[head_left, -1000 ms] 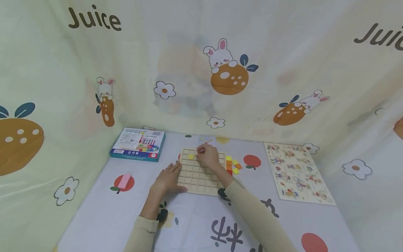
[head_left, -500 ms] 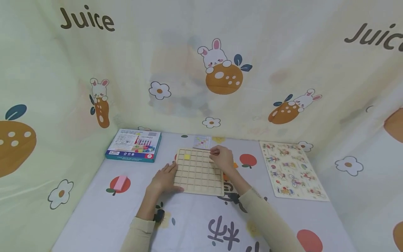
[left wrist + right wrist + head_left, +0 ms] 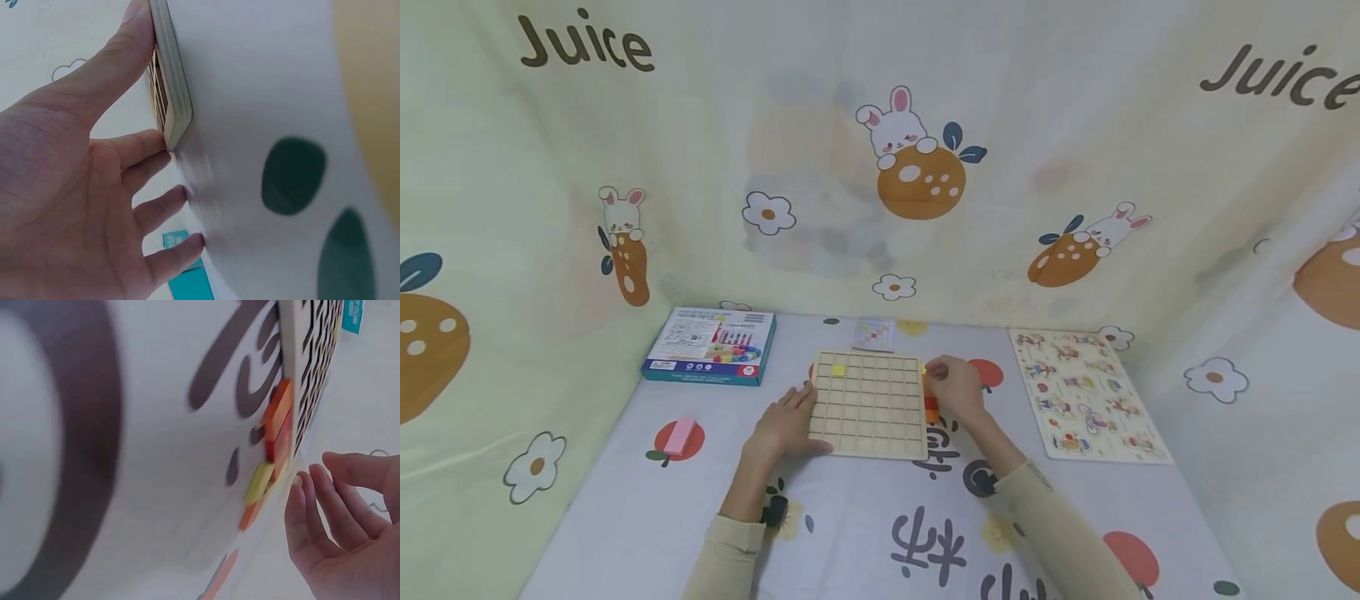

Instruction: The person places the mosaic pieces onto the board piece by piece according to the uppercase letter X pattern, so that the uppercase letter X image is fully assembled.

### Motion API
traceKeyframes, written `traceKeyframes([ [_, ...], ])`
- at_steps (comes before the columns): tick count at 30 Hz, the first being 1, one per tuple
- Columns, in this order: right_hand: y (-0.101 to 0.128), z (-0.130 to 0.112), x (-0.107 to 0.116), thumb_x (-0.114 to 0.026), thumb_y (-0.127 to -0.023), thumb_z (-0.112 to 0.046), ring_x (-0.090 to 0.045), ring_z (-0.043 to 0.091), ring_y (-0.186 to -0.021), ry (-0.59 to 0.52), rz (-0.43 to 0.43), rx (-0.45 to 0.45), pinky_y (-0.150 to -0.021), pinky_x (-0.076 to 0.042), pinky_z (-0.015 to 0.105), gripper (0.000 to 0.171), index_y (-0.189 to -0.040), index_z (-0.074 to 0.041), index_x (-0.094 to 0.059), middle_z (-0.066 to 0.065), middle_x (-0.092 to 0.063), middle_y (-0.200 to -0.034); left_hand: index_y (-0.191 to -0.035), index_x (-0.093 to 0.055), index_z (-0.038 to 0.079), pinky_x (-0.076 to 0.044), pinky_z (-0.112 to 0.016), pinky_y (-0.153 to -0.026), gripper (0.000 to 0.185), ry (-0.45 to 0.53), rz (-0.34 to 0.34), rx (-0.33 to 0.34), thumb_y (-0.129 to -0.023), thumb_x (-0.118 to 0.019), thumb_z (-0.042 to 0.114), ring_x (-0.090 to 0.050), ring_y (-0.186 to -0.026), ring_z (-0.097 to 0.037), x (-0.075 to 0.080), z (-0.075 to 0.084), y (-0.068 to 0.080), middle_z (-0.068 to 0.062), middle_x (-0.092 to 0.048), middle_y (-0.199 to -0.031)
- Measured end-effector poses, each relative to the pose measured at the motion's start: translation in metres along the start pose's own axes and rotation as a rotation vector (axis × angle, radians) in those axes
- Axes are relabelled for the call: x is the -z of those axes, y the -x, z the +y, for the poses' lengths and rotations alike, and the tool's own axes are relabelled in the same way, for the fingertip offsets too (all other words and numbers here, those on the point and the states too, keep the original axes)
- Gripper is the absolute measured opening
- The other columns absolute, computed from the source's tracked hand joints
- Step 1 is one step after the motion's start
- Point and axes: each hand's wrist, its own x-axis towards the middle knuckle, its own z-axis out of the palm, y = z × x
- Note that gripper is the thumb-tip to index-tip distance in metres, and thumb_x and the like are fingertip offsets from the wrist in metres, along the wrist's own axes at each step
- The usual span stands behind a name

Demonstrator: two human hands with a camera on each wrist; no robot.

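Observation:
A square wooden grid board (image 3: 868,408) lies in the middle of the table, one yellow square tile (image 3: 838,370) near its far left corner. At the left edge and near corner, my left hand (image 3: 784,427) touches the board; the left wrist view shows the thumb and forefinger (image 3: 142,147) against its edge. Beyond the board's right side, my right hand (image 3: 957,387) is over the loose tiles, hiding some. Orange, red and yellow tiles (image 3: 258,484) lie beside the board in the right wrist view. A gap shows between the right thumb (image 3: 359,470) and fingers, with nothing in it.
A small card with a coloured pattern (image 3: 874,335) lies behind the board. Left of it are a flat printed box (image 3: 709,346) and a pink block (image 3: 681,437). A picture board (image 3: 1086,392) lies at the right. A printed curtain (image 3: 820,150) rises behind the table.
My right hand has moved right, from over the board's far row to the loose tiles beside it, uncovering the grid and the pattern card. The left hand keeps its place on the board.

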Motion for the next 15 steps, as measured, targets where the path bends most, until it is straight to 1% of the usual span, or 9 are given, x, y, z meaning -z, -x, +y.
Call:
traceKeyframes([
  [3, 0.004, 0.005, 0.004, -0.072, -0.093, -0.012, -0.069, 0.024, -0.096, 0.031, -0.022, -0.023, -0.085, -0.061, 0.041, 0.018, -0.111, -0.013, -0.074, 0.006, -0.074, -0.104, -0.163, -0.03, 0.002, -0.023, -0.063, -0.125, 0.108, 0.013, -0.004, 0.0, -0.084, -0.085, 0.05, -0.021, -0.158, -0.041, 0.004, 0.001, 0.003, -0.016, -0.025, -0.171],
  [5, 0.007, 0.008, 0.009, -0.073, -0.092, -0.01, -0.068, 0.026, -0.098, 0.05, -0.042, -0.027, -0.087, -0.061, 0.042, 0.02, -0.112, -0.012, -0.074, 0.007, -0.073, -0.106, -0.163, -0.03, 0.001, -0.023, -0.063, -0.124, 0.108, 0.024, -0.01, 0.001, -0.084, -0.086, 0.049, -0.021, -0.157, -0.041, 0.008, 0.003, 0.005, -0.016, -0.025, -0.171],
  [8, 0.011, 0.011, 0.016, -0.073, -0.088, -0.004, -0.068, 0.029, -0.1, 0.084, -0.072, -0.017, -0.088, -0.06, 0.045, 0.026, -0.114, -0.009, -0.075, 0.009, -0.073, -0.107, -0.162, -0.032, 0.0, -0.024, -0.064, -0.124, 0.107, 0.032, -0.004, -0.006, -0.083, -0.087, 0.047, -0.022, -0.157, -0.043, 0.013, 0.005, 0.007, -0.017, -0.027, -0.17],
  [12, 0.015, 0.016, 0.021, -0.072, -0.084, 0.002, -0.069, 0.031, -0.104, 0.132, -0.111, -0.015, -0.089, -0.06, 0.047, 0.033, -0.116, -0.008, -0.075, 0.01, -0.074, -0.11, -0.162, -0.033, 0.001, -0.025, -0.064, -0.123, 0.107, 0.025, -0.002, -0.009, -0.083, -0.087, 0.048, -0.023, -0.156, -0.042, 0.015, 0.006, 0.007, -0.017, -0.028, -0.17],
  [15, 0.018, 0.021, 0.023, -0.072, -0.084, 0.003, -0.068, 0.031, -0.105, 0.151, -0.123, -0.026, -0.089, -0.06, 0.047, 0.034, -0.117, -0.008, -0.074, 0.011, -0.074, -0.113, -0.162, -0.033, 0.0, -0.025, -0.064, -0.123, 0.107, 0.024, -0.01, -0.012, -0.083, -0.087, 0.049, -0.023, -0.156, -0.043, 0.013, 0.006, 0.008, -0.017, -0.028, -0.17],
])
